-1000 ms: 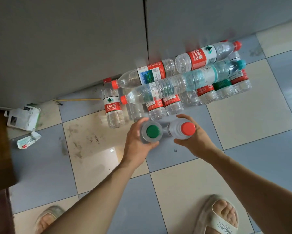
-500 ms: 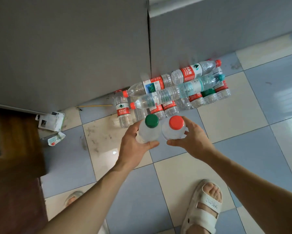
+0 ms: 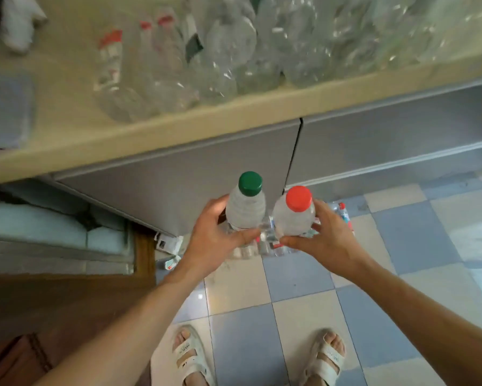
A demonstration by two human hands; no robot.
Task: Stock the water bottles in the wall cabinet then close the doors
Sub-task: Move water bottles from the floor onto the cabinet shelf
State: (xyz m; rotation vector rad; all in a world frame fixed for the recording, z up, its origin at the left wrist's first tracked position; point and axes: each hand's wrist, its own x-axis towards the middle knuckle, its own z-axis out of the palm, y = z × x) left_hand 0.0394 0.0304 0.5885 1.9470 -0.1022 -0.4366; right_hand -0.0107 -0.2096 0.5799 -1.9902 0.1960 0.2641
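Note:
My left hand [image 3: 213, 238] grips an upright water bottle with a green cap [image 3: 246, 207]. Beside it my right hand [image 3: 327, 240] grips an upright bottle with a red cap [image 3: 295, 214]. Both bottles are held side by side in the air, in front of the grey base cabinet doors [image 3: 206, 174]. Behind and below my hands a few of the floor bottles [image 3: 342, 214] peek out. Several more clear bottles [image 3: 234, 57], blurred, lie and stand on the beige countertop [image 3: 178, 126] above. No wall cabinet is in view.
Tiled floor in blue and cream [image 3: 401, 246] spreads to the right. My sandalled feet [image 3: 191, 355] stand at the bottom. A dark wooden surface [image 3: 53, 302] fills the lower left. Paper scraps [image 3: 170, 243] lie by the cabinet base.
Both hands have lifted the two bottles up from the floor pile. The view has risen, so the countertop with its bottles now shows and the floor pile is mostly hidden.

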